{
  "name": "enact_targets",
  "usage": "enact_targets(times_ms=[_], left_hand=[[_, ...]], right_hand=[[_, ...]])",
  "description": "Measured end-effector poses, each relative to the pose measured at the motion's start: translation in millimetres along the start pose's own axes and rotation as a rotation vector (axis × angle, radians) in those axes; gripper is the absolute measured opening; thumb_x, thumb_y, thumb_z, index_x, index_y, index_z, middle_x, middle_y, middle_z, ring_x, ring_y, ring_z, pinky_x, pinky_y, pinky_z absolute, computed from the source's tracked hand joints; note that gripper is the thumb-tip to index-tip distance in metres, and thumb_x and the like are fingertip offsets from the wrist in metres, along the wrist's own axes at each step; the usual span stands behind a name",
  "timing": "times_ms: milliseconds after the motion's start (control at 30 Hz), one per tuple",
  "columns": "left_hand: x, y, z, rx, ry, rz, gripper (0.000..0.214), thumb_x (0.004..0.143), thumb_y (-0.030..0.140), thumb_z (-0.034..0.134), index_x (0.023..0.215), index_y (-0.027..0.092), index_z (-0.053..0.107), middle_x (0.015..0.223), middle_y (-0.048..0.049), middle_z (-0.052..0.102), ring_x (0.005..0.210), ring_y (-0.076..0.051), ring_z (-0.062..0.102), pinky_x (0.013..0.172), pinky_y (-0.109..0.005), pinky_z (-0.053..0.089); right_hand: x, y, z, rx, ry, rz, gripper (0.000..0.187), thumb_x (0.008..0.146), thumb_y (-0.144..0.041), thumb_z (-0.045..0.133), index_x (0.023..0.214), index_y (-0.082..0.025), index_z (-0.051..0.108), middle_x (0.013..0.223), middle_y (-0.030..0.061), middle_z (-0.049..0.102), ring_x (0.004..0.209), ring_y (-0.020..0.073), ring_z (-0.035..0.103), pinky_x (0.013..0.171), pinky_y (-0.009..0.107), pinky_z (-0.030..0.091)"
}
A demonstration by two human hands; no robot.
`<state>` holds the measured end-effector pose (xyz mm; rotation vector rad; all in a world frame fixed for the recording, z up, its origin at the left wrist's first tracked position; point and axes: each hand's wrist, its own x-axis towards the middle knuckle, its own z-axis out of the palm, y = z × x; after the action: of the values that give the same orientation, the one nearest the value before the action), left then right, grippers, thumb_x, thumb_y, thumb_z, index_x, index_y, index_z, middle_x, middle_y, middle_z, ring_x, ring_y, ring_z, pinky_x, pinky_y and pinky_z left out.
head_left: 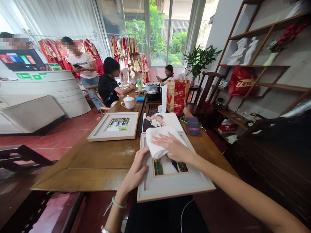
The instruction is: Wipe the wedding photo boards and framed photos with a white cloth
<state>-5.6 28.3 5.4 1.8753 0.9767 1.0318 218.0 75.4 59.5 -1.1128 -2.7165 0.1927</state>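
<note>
A white picture frame with a photo lies at the near edge of the wooden table, partly over my lap. My left hand rests on the frame's left side, fingers stretched flat against it. My right hand lies flat, fingers spread, on a folded white cloth that sits on the frame's glass near its top. The cloth and hand hide most of the photo.
A second white frame and an unframed photo print lie further up the table, beside a phone. A white teapot, red bag and tea tray stand beyond. Three people are at the far end. Shelves line the right.
</note>
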Motion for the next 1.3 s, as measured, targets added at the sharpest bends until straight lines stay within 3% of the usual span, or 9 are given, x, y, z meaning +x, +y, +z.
enact_targets(times_ms=[167,333,533,600,700,867,967,1100,1300], left_hand=[[-1.8,-4.1,1.4,-0.027,0.041,-0.068,0.061,0.078,0.008,0.046,0.136,0.024,0.036,0.145,-0.0063,0.032,0.139,-0.025,0.022,0.117,-0.045,0.012],[-1.4,-2.9,-0.5,-0.028,0.018,-0.023,0.055,0.079,0.008,0.045,0.132,0.026,0.043,0.141,-0.0061,0.039,0.137,-0.025,0.026,0.117,-0.047,0.013],[-1.0,-0.6,1.9,-0.007,0.051,-0.014,0.041,0.093,0.024,0.04,0.134,0.025,0.043,0.141,-0.0068,0.041,0.135,-0.023,0.031,0.116,-0.044,0.016],[-1.1,1.6,2.7,-0.003,0.066,-0.035,0.038,0.097,0.032,0.034,0.133,0.025,0.044,0.14,-0.0065,0.042,0.135,-0.022,0.031,0.116,-0.042,0.018],[-1.3,4.2,2.5,-0.011,0.069,-0.07,0.041,0.098,0.039,0.027,0.132,0.025,0.045,0.141,-0.0063,0.042,0.135,-0.021,0.031,0.116,-0.041,0.018],[0.0,2.4,1.2,-0.027,0.074,-0.093,0.046,0.098,0.044,0.021,0.131,0.023,0.046,0.141,-0.0073,0.042,0.136,-0.022,0.03,0.116,-0.042,0.016],[0.8,1.7,0.9,-0.034,0.07,-0.112,0.045,0.098,0.043,0.022,0.13,0.024,0.047,0.141,-0.0069,0.041,0.137,-0.022,0.028,0.116,-0.042,0.016],[0.4,2.6,1.1,-0.028,0.032,-0.075,0.039,0.096,0.036,0.037,0.132,0.025,0.044,0.143,-0.0067,0.038,0.138,-0.022,0.026,0.116,-0.041,0.015],[-0.7,1.9,0.6,0.004,-0.009,-0.006,0.05,0.087,0.019,0.05,0.135,0.026,0.038,0.144,-0.0065,0.035,0.138,-0.023,0.025,0.117,-0.042,0.014]], right_hand=[[21.2,-1.0,5.2,0.134,-0.048,-0.056,0.089,0.055,0.002,0.038,0.141,-0.019,0.036,0.148,0.0047,0.038,0.139,0.0193,0.025,0.112,0.053,0.013],[-6.8,1.2,-6.7,0.198,-0.155,0.002,0.084,0.055,0.004,0.037,0.136,-0.018,0.046,0.142,0.0073,0.046,0.138,0.0213,0.028,0.112,0.055,0.012],[-68.8,-62.1,-29.1,0.507,-0.226,-0.05,0.074,0.063,0.0,0.041,0.131,-0.027,0.052,0.135,0.0001,0.055,0.129,0.0193,0.044,0.112,0.043,0.024],[-81.5,-84.7,-32.0,0.566,-0.246,-0.074,0.081,0.059,0.0,0.041,0.134,-0.029,0.048,0.138,-0.0024,0.051,0.132,0.0181,0.039,0.114,0.042,0.02],[-85.7,-99.3,-30.3,0.513,-0.228,-0.012,0.087,0.055,0.0,0.039,0.138,-0.027,0.044,0.142,-0.0017,0.047,0.137,0.0192,0.031,0.115,0.047,0.016],[-74.8,-95.6,-13.3,0.306,-0.11,0.134,0.082,0.06,-0.001,0.041,0.14,-0.024,0.041,0.143,0.0024,0.045,0.139,0.0267,0.024,0.113,0.056,0.015],[-73.1,-101.2,-2.1,0.235,-0.127,-0.047,0.068,0.074,-0.006,0.046,0.14,-0.02,0.039,0.144,0.0068,0.043,0.138,0.0293,0.025,0.112,0.057,0.016],[-81.4,-111.0,0.3,0.136,-0.193,-0.297,0.045,0.09,-0.006,0.037,0.132,-0.019,0.048,0.14,0.0085,0.048,0.137,0.0289,0.028,0.111,0.058,0.021],[-101.0,-86.6,-10.0,0.09,-0.176,-0.063,0.07,0.07,0.003,0.041,0.136,-0.021,0.044,0.142,0.004,0.046,0.14,0.0271,0.021,0.114,0.049,0.021]])
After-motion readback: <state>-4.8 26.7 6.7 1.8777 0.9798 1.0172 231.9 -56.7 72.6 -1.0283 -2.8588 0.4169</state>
